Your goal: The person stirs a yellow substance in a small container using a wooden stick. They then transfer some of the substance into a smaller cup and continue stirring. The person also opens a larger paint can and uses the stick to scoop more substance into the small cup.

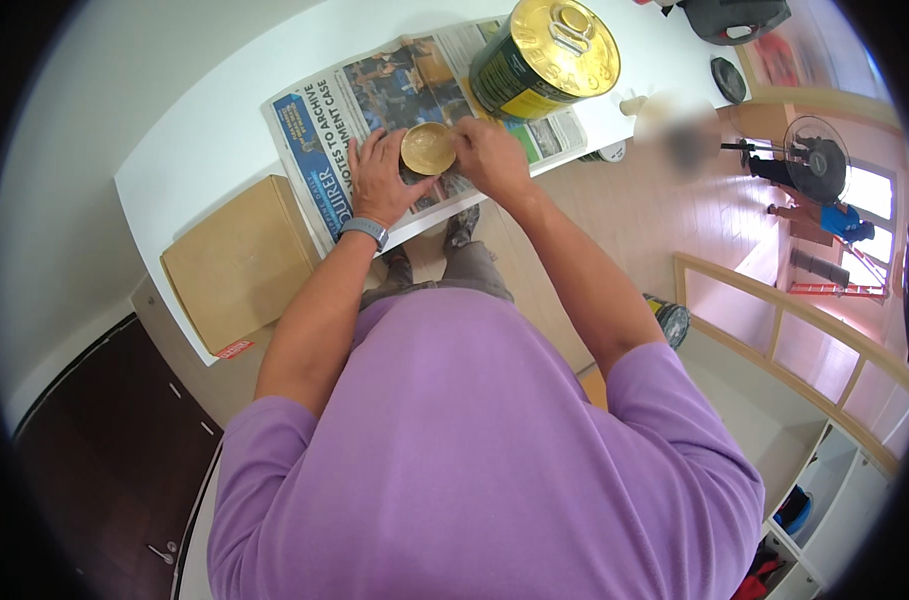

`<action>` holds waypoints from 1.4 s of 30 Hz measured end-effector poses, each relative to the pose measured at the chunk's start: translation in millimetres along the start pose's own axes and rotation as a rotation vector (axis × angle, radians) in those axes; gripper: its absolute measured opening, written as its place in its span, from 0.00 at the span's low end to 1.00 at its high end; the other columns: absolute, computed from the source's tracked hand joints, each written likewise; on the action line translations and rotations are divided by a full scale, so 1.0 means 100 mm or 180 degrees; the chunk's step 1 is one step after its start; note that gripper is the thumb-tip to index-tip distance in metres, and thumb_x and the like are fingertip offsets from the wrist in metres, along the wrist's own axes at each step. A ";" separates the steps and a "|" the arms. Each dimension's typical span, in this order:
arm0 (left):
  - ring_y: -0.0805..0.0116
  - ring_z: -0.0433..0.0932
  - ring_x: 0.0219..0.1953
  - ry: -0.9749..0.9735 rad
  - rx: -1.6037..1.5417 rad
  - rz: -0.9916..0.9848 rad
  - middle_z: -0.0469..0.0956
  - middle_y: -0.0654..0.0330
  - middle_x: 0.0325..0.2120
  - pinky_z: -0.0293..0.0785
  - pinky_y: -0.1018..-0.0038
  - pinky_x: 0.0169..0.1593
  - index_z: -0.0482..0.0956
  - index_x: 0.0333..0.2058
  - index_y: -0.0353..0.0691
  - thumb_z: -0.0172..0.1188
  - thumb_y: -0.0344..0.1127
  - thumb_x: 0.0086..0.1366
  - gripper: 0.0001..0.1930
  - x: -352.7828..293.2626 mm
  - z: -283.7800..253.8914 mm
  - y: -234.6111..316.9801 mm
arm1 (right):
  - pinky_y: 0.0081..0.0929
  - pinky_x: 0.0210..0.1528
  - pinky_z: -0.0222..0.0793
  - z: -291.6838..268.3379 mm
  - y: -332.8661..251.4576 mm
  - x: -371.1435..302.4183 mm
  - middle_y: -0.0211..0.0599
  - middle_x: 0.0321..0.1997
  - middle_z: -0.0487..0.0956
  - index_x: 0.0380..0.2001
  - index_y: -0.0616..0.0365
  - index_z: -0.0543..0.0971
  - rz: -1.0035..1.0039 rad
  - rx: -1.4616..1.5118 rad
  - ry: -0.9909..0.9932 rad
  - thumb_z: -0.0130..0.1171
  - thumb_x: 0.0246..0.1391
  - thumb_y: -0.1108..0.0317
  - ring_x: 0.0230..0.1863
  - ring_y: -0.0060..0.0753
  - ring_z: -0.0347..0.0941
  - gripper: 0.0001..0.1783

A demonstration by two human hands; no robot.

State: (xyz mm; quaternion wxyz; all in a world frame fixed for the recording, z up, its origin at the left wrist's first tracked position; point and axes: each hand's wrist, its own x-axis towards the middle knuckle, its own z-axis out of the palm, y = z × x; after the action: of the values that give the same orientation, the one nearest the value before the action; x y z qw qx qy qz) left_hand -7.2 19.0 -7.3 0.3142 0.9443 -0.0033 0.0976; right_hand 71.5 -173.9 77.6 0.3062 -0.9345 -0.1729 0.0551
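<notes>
The fingers of the left hand (380, 178) are spreading slightly along the left side of a small can (428, 149), with the thumb lying across its near side, so the hand is gripping it. The fingers of the right hand (492, 155) are curling together, tips meeting the can's right edge; whether they are pinching anything is impossible to tell. The small can is showing a round, dull-gold top with a brighter rim, and a strip of dark side is peeking out below; whether that top is a lid or an open inside is unclear. It is sitting over a newspaper (312, 190), near the table's front edge. A big can (559, 60) with a shiny gold top is standing just beyond the right hand. A watch (365, 232) is circling the left wrist. A brown box (239, 265) is lying on the white table (194, 150), to the left.
</notes>
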 end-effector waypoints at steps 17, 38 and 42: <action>0.51 0.69 0.72 0.0030 0.0071 -0.0010 0.79 0.55 0.61 0.45 0.41 0.80 0.73 0.67 0.44 0.81 0.59 0.52 0.47 0.02 -0.01 0.01 | 0.56 0.48 0.78 -0.10 -0.02 0.10 0.48 0.40 0.86 0.43 0.51 0.84 -0.0155 -0.0388 -0.0488 0.59 0.68 0.58 0.46 0.61 0.83 0.11; 0.50 0.68 0.72 0.0029 0.0029 0.0058 0.78 0.52 0.62 0.45 0.40 0.80 0.73 0.67 0.43 0.80 0.60 0.53 0.47 0.01 -0.01 0.00 | 0.55 0.46 0.78 -0.21 0.01 0.25 0.46 0.39 0.85 0.42 0.51 0.82 -0.0581 -0.0994 -0.0427 0.58 0.68 0.61 0.46 0.58 0.83 0.08; 0.52 0.68 0.72 0.0105 0.0015 0.0026 0.80 0.57 0.60 0.43 0.39 0.80 0.74 0.66 0.46 0.82 0.59 0.51 0.47 0.00 0.00 0.01 | 0.57 0.47 0.78 -0.18 0.00 0.14 0.52 0.40 0.87 0.43 0.54 0.82 0.0004 -0.0517 -0.0725 0.58 0.68 0.59 0.46 0.64 0.83 0.12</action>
State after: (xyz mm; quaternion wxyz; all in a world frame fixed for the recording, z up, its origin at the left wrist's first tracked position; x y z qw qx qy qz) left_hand -7.2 18.4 -6.9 0.3116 0.9433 -0.0018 0.1145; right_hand 88.2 -178.8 91.9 0.2079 -0.9440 -0.2098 0.1468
